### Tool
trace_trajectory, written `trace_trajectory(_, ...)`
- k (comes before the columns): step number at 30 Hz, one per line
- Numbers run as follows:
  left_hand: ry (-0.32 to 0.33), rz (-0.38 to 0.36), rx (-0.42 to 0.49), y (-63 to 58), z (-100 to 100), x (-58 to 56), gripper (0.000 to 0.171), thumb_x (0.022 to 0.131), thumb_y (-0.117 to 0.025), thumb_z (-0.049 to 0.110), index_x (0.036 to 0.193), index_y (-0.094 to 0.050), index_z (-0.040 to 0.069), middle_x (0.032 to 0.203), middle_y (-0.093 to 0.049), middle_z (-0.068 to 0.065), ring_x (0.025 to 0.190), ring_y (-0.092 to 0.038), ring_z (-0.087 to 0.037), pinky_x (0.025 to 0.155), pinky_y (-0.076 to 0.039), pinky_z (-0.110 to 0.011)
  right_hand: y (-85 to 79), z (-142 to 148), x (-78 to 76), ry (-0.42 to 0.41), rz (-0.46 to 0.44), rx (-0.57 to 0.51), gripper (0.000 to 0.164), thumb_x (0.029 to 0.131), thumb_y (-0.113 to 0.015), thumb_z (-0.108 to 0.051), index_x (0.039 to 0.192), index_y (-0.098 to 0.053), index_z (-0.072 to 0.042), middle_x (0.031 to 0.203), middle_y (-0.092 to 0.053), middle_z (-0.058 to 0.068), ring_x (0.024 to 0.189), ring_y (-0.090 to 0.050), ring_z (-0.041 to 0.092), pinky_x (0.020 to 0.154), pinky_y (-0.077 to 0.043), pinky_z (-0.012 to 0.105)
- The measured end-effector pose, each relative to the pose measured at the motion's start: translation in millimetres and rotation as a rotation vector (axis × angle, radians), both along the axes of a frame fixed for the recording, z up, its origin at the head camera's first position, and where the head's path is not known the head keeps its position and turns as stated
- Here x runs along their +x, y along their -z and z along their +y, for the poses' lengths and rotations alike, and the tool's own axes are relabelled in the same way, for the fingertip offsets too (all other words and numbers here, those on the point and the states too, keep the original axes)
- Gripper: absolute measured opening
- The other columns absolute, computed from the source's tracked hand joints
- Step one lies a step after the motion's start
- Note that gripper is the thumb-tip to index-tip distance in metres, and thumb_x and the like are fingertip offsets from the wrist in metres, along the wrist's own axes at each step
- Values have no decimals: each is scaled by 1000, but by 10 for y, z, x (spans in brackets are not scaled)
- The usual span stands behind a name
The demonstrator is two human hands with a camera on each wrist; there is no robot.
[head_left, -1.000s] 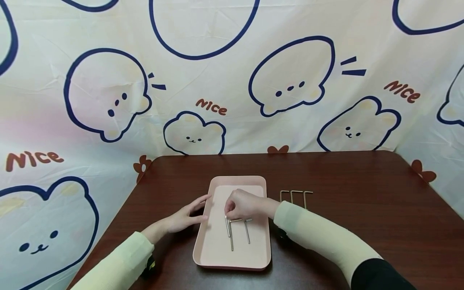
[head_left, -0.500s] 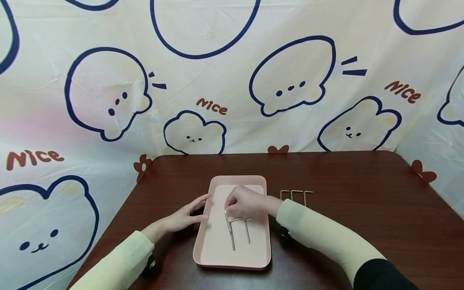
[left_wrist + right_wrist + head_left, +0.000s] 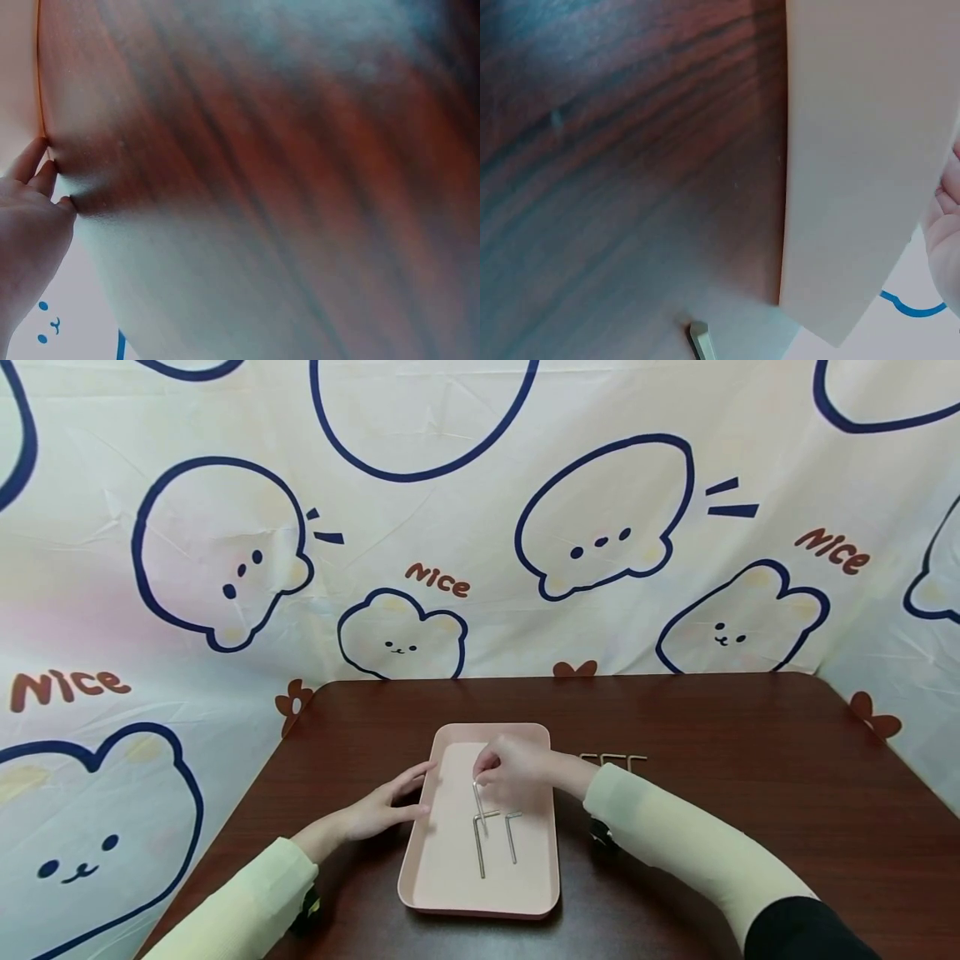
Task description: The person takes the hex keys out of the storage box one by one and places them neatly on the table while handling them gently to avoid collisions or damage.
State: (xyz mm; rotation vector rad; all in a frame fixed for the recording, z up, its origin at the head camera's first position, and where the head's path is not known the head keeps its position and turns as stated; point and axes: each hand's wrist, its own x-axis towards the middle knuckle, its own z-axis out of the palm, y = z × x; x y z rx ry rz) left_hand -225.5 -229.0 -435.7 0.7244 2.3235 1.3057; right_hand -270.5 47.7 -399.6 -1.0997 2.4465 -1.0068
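Observation:
In the head view my right hand [image 3: 513, 762] pinches one end of an L-shaped hex key [image 3: 478, 802] over the pink tray [image 3: 517, 893]. The key's long arm slants down, and its lower end overlaps the short arm of a second hex key [image 3: 478, 852] lying in the tray. To the right of that lies a third hex key [image 3: 512, 842]. My left hand [image 3: 378, 812] touches the tray's left rim with extended fingers, as the left wrist view also shows. Only part of my right hand [image 3: 946, 225] appears in the right wrist view; its fingertips are hidden there.
On the brown table [image 3: 720, 752], just right of the tray, several hex keys [image 3: 615, 756] lie in a row, partly covered by my right sleeve [image 3: 675, 827]. One key's end [image 3: 700, 334] shows in the right wrist view. A cartoon-printed cloth [image 3: 480, 527] hangs behind the table.
My right hand has moved slightly away from me and to the right, carrying the pinched hex key up beside the second one. My left hand stays at the tray's rim.

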Motion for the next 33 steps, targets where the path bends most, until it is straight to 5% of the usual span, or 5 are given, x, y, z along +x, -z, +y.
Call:
trace_trajectory(6,8,16,5,8,-8,-7,70,97,-62,19,153,-22,5,150,-30,-29,140,-26,-40,107,-20,-57,-37,82,-42,-35,107,-3,5,88,-72,-6,84,-74,-7,75,-67,-7,66,-53,-1,66,-47,17)
trace_trajectory(11,2,10,4,-5,-8,-8,71,97,-62,20,153,-22,6,150,-30,-29,140,-25,-39,107,-20,-57,-95,163,-46,12,217,28,4,87,-74,-13,83,-76,-13,72,-67,-13,66,-56,-3,67,-46,19)
trace_trajectory(20,-6,17,-13,-19,-2,4,70,97,-62,22,153,-23,7,151,-29,-28,140,-24,-40,107,-21,-56,-127,264,-64,12,137,-27,6,88,-74,-13,86,-76,-7,74,-68,-9,65,-57,4,65,-51,22)
trace_trajectory(33,-2,10,1,5,-7,2,70,97,-62,22,153,-23,7,152,-28,-27,141,-24,-39,107,-22,-56,-292,487,-23,13,144,9,5,89,-71,-9,86,-75,-9,75,-67,-8,68,-55,4,67,-49,23)
